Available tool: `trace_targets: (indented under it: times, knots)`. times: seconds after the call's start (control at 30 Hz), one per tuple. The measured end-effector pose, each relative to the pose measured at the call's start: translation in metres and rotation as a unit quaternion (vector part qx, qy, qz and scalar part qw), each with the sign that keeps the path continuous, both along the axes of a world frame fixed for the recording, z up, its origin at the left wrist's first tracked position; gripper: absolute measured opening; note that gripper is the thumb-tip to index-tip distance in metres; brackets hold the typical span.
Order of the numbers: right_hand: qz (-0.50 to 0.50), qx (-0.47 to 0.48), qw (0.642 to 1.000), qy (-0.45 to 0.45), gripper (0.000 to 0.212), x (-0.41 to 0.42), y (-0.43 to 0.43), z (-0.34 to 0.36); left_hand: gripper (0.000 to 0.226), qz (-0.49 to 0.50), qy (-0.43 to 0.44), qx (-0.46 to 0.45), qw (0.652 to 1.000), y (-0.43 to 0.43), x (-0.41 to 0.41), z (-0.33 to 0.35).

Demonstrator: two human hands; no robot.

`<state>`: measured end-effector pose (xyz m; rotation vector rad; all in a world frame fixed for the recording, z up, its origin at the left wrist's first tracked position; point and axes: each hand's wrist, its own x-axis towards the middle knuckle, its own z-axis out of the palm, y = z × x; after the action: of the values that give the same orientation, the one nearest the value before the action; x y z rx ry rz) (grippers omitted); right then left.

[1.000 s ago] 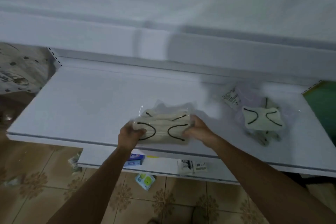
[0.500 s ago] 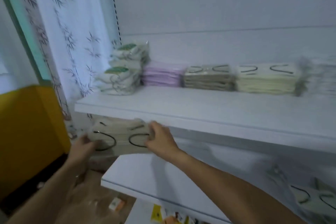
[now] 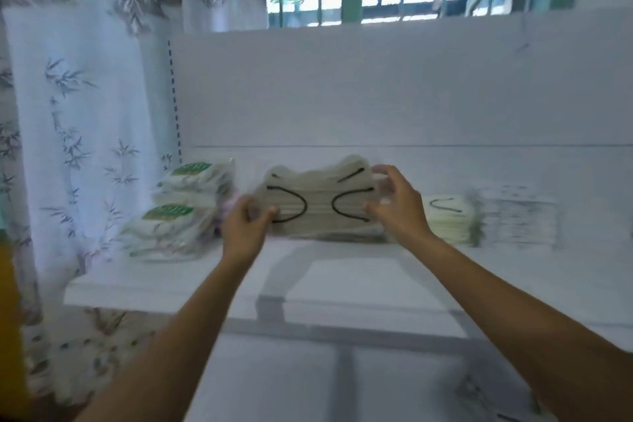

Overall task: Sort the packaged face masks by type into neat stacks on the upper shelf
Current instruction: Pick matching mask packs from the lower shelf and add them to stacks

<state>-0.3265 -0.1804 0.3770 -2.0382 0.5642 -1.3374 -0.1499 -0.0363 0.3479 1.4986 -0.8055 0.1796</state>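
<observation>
At the upper shelf (image 3: 342, 279): clear-wrapped pack (image 3: 318, 197) of beige masks (black loops (image 3: 297, 206)).
Its left edge pinched in left hand (image 3: 245, 228), right hand (image 3: 399, 207) fingers (image 3: 385, 171) curled round the other; green-labelled packs (image 3: 178, 216) crowd left, cream stack (image 3: 448, 224) right.

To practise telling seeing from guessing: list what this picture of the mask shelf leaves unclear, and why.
All head view.
1. Whatever lies under the held mask pack: covered by the pack and the left hand.
2. The far-right stack: motion blur hides its type.
3. Print on the green-labelled packs: too blurred to read.
4. The right hand: blur hides whether it grips the pack or only touches it.
</observation>
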Motion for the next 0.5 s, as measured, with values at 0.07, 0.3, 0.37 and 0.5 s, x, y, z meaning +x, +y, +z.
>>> trace_targets:
  times: [0.07,0.3,0.37,0.5]
  knots:
    - [0.003,0.031,0.998,0.046,0.067,-0.018,-0.015,-0.023,0.029,-0.031,0.038,0.03,0.998,-0.025,-0.013,-0.026]
    - [-0.007,0.144,0.986,0.087,0.093,-0.043,-0.033,-0.091,0.04,-0.065,0.036,0.097,0.993,-0.062,-0.036,-0.062]
    - [-0.025,0.113,0.992,0.05,0.095,-0.04,-0.039,-0.082,0.043,-0.075,0.026,0.077,0.994,-0.065,-0.038,-0.056]
    - [-0.038,0.097,0.989,0.102,0.098,-0.046,-0.046,-0.083,0.041,-0.083,0.017,0.123,0.989,-0.063,-0.043,-0.068]
